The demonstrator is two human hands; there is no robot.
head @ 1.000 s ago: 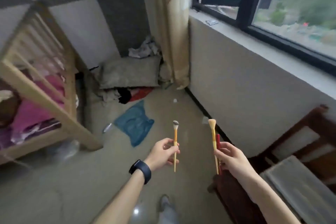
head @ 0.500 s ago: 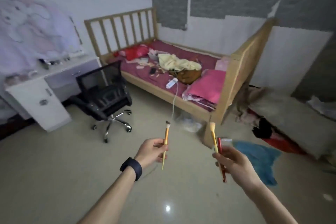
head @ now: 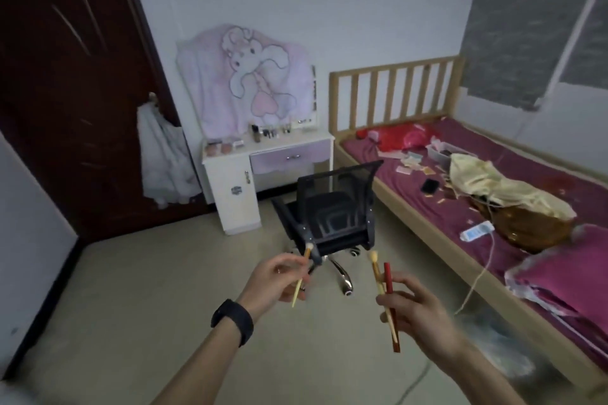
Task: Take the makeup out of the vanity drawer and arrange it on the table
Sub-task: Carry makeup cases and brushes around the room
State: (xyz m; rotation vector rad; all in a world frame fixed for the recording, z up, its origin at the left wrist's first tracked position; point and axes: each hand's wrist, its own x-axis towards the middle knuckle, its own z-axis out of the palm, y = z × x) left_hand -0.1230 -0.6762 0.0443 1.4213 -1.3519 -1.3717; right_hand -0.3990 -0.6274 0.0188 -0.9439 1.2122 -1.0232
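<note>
Looking through the head camera, I see both hands raised over the bare floor (head: 158, 289), well apart from the vanity. The left grip (head: 274, 283) is narrow, thumb and fingers pinching a yellow-handled brush (head: 297, 293) with its bristles up and its handle slanting down to the left. A dark wristband (head: 233, 320) circles that wrist. The right grip (head: 414, 309) is curled around two things held side by side and touching: a second brush (head: 376, 273), its pale bristles up, and a red stick (head: 388, 276) that reaches lower than the brush handle.

Against the far wall stands the white vanity (head: 230, 194). Its lilac drawer (head: 289, 158) is closed, and on its worktop (head: 316, 138) I make out small makeup items (head: 263, 133), too blurred to name one by one. A pink cloth (head: 250, 82) with a drawn elephant hangs over the part above it. A black mesh chair (head: 335, 207) stands between my hands and the vanity, just beside the wooden bed (head: 394, 200), whose maroon sheet carries scattered clutter.
</note>
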